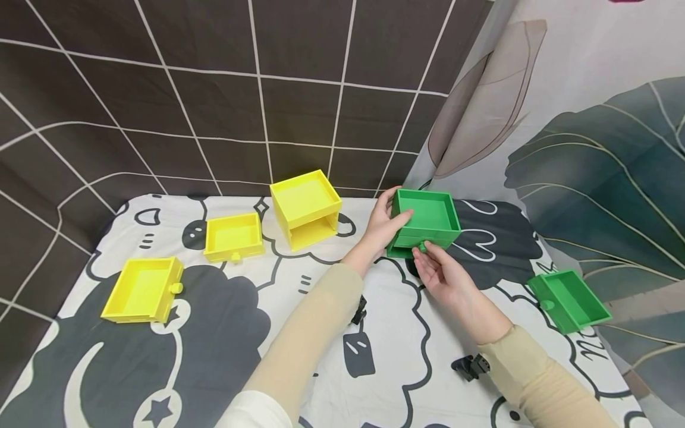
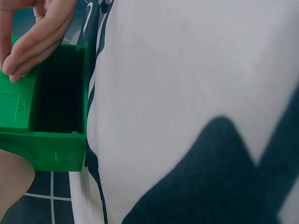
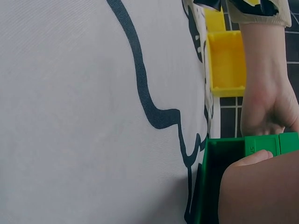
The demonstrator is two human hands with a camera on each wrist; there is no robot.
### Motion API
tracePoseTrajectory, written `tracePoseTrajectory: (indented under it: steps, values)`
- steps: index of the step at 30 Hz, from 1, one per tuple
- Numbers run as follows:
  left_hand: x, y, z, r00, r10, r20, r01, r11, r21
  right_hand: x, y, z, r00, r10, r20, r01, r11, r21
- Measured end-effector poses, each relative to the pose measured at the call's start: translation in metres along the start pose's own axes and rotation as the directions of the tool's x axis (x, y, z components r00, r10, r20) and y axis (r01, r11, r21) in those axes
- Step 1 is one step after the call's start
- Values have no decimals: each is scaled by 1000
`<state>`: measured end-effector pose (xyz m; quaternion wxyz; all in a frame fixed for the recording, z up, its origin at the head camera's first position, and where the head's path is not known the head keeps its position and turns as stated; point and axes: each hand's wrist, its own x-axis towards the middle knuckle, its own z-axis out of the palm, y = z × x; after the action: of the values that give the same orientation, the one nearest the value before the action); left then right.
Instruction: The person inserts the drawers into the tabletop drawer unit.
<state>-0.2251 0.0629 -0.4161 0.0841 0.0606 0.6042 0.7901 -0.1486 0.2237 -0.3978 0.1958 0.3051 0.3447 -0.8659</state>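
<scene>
A green two-level drawer cabinet (image 1: 428, 209) stands at the back right of the bed-like surface. My left hand (image 1: 385, 224) grips its left side, thumb over the top rim and fingers round the far side. At the cabinet's front, my right hand (image 1: 448, 274) pinches the small knob of the upper green drawer (image 2: 14, 109) with thumb and fingertips. That drawer sits in the upper slot. Beneath it, the lower slot (image 2: 60, 93) is a dark open space in the left wrist view. Fingers hide most of the knob in both wrist views.
A separate green drawer (image 1: 569, 300) lies to the right. Left of the cabinet stand a yellow cabinet (image 1: 306, 205) with an open front slot, and two loose yellow drawers, one nearer (image 1: 143, 291) and one farther (image 1: 234, 236). A dark gridded cloth (image 1: 214, 101) hangs behind.
</scene>
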Motion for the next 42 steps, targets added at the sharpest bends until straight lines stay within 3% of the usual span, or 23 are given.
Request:
tracePoseTrajectory:
  steps: [24, 42]
  values:
    - [3, -2, -1, 999, 29, -13, -29, 999, 25, -6, 2, -13, 998, 28, 57, -29, 999, 15]
    - [3, -2, 0, 999, 29, -17, -29, 999, 29, -21, 2, -52, 998, 59, 22, -60, 995, 77]
